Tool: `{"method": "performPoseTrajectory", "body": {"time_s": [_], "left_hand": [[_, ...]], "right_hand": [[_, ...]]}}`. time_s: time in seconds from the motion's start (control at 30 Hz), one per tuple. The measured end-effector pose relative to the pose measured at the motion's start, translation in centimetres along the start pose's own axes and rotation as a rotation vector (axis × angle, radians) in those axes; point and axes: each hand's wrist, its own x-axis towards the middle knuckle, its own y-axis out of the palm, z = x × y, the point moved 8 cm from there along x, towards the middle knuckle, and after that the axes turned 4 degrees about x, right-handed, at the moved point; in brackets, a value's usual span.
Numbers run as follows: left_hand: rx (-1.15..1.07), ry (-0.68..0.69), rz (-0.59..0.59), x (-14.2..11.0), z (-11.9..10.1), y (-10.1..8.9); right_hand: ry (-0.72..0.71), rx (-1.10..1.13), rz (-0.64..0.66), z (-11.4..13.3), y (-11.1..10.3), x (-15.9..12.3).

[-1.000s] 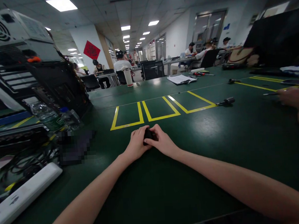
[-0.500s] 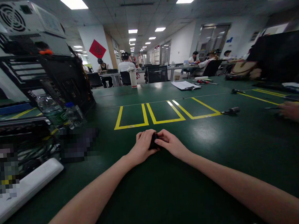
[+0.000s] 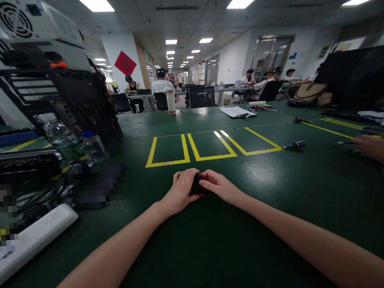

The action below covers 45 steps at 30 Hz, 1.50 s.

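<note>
Between my two hands, low over the green table (image 3: 212, 243), is a small dark object (image 3: 195, 185), mostly covered by fingers; its kind cannot be made out. My left hand (image 3: 181, 189) wraps around its left side, fingers over the top and thumb below. From the right, my right hand (image 3: 220, 186) grips it with bent fingers and thumb. Just beyond the hands, yellow tape (image 3: 167, 163) marks out three U-shaped outlines on the tabletop.
At the left stand an open computer case (image 3: 74, 104), plastic bottles (image 3: 63, 140) and a white power strip (image 3: 34, 245). A screwdriver (image 3: 294, 146) lies right of the tape. Further back are a white cup (image 3: 171, 102) and a clipboard (image 3: 237, 111). Another person's hand (image 3: 373, 146) is at the right edge.
My hands stay around the dark object with barely any movement. The view has shifted slightly, and the other person's hand at the right appears a little further left.
</note>
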Motion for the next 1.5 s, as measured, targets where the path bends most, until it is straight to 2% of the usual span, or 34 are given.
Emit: {"method": "performPoseTrajectory", "body": {"time_s": [0.27, 0.37, 0.47, 0.67, 0.9, 1.0, 1.2, 1.43, 1.5], "left_hand": [[-0.021, -0.009, 0.014, 0.1, 0.0, 0.0], [-0.025, -0.008, 0.014, 0.1, 0.0, -0.1], [-0.011, -0.012, 0.012, 0.1, 0.1, 0.0], [0.003, -0.011, -0.001, 0.1, 0.2, 0.2], [0.005, -0.014, 0.017, 0.0, 0.0, 0.0], [0.012, -0.011, 0.013, 0.0, 0.0, 0.0], [0.006, -0.001, -0.002, 0.0, 0.1, 0.1], [0.013, -0.008, -0.002, 0.2, 0.0, 0.1], [0.012, -0.008, -0.002, 0.2, 0.0, 0.1]], "right_hand": [[-0.081, 0.003, -0.011, 0.9, 0.2, -0.4], [-0.055, -0.006, -0.048, 0.4, -0.4, 0.2], [-0.006, -0.019, -0.017, 0.0, -0.3, 0.4], [-0.077, -0.004, 0.062, 1.0, 0.7, -0.5], [-0.025, -0.015, -0.03, 0.3, -0.3, 0.2], [0.002, -0.041, 0.0, 0.1, -0.1, 0.2], [-0.088, -0.08, 0.045, 1.3, 0.5, -0.4], [-0.05, -0.041, -0.023, 0.7, -0.1, -0.1], [-0.033, -0.045, -0.006, 0.6, 0.0, -0.1]]}}
